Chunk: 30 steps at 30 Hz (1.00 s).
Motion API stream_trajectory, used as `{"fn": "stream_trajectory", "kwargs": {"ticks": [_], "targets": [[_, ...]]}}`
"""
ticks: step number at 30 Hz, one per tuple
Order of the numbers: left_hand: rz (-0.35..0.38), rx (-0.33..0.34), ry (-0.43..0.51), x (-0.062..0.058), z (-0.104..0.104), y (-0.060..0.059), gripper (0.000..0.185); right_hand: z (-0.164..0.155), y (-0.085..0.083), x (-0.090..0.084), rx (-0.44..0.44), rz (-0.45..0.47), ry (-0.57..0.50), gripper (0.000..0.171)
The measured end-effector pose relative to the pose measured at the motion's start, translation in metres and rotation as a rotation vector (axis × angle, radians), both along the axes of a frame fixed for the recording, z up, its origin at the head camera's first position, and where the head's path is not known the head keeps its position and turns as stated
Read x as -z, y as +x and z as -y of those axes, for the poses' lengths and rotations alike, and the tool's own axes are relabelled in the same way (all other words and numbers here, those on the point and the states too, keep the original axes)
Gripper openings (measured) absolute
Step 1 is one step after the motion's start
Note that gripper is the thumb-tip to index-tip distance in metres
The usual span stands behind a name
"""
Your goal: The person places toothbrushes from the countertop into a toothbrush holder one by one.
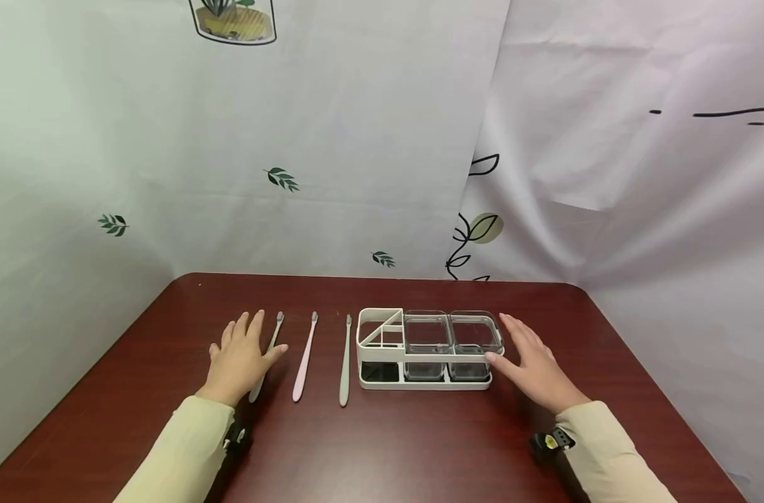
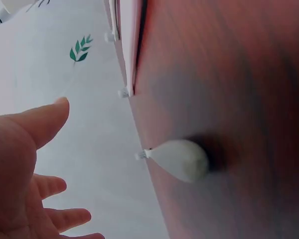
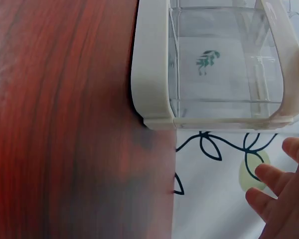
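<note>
Left hand: fingers spread, gripping nothing. In the head view it overlaps the slim off-white toothbrush with a rounded handle; the left wrist view shows the thumb and visible fingers apart from that handle.

Right hand: fingers spread, beside the right end of the white two-tier rectangular holder. The head view places the thumb tip at the holder's front corner; contact cannot be determined. The right wrist view shows three fingertips clear of the holder's end and, through a transparent cup wall, a green leaf print.

The holder stands upright, with a divided compartment at left and two clear square cups at right. Between the off-white toothbrush and the holder lie a slim pink toothbrush and a slim pale-green toothbrush, mutually apart, on the dark red-brown wood-grain table.
</note>
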<state>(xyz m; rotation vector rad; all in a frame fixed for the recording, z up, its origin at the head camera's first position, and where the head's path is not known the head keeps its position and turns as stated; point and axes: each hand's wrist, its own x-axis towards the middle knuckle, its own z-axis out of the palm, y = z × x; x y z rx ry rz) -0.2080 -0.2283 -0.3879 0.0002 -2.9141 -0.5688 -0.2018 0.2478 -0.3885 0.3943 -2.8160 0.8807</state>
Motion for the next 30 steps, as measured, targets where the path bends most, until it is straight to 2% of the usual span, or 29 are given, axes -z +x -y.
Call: {"fn": "stream_trajectory", "kwargs": {"ticks": [8, 20, 30], "targets": [[0.075, -0.023, 0.086, -0.003, 0.003, -0.014, 0.08, 0.0, -0.004, 0.008, -0.027, 0.01, -0.066, 0.077], [0.138, 0.027, 0.274, -0.006, 0.011, -0.032, 0.073, 0.001, -0.005, 0.013, -0.079, 0.053, -0.173, 0.076], [0.161, -0.007, 0.384, -0.003, 0.016, -0.04, 0.062, 0.003, -0.005, 0.014, -0.09, 0.116, -0.276, 0.075]]}}
